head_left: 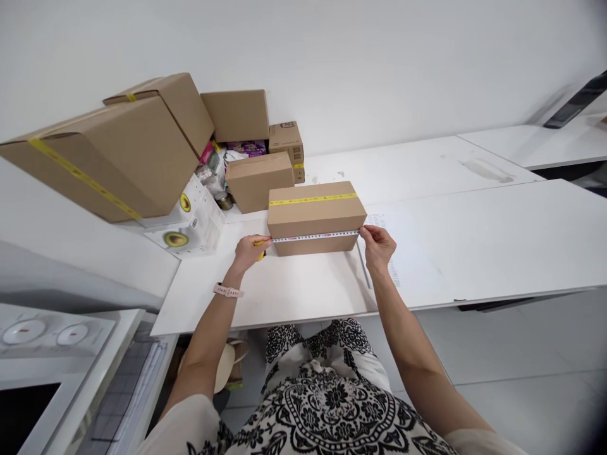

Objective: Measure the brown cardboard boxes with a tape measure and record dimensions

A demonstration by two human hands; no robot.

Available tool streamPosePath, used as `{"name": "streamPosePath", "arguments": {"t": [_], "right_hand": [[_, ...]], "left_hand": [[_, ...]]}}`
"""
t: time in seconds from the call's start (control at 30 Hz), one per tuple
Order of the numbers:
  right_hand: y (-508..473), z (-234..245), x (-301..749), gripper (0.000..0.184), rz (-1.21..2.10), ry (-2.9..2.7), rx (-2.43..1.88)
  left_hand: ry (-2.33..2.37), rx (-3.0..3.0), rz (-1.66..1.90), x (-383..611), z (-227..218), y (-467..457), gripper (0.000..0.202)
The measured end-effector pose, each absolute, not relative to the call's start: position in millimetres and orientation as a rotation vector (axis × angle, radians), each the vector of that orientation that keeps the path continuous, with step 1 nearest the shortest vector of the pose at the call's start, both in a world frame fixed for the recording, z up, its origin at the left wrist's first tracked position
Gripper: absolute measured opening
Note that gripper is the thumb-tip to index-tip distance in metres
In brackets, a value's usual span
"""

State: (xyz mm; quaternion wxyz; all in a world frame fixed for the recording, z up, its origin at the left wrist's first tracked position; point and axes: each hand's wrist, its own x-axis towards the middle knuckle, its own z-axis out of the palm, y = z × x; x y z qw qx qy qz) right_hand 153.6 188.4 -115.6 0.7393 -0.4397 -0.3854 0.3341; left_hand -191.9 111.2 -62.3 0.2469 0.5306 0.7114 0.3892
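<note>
A brown cardboard box (315,212) with yellow tape along its top stands on the white table in front of me. Across its near side runs a white tape measure (315,237), pulled straight along the box's length. My left hand (250,251) is closed round the yellow and black case of the tape measure at the box's left edge. At the right edge, my right hand (378,245) pinches the strip's other end between thumb and finger. Partly under the box and my right hand lies a printed sheet of paper (393,272).
Large taped cartons (128,145) are stacked at the left on white boxes with avocado pictures (190,221). Behind the measured box stand an opened carton (260,177) and a small jar (223,201). The white table (497,246) extends right; a white appliance (42,341) is lower left.
</note>
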Motion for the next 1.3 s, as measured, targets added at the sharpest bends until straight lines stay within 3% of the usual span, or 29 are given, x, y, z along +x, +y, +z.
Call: {"name": "streamPosePath", "arguments": {"t": [0.93, 1.3], "right_hand": [[189.2, -117.7, 152.7, 0.029, 0.729, -0.864, -0.980], [155.4, -72.2, 164.4, 0.025, 0.668, -0.918, -0.988]], "left_hand": [[2.065, 1.519, 1.024, -181.1, -52.7, 107.9, 0.024], [2.053, 1.544, 1.113, -159.4, -44.2, 54.1, 0.020]]}}
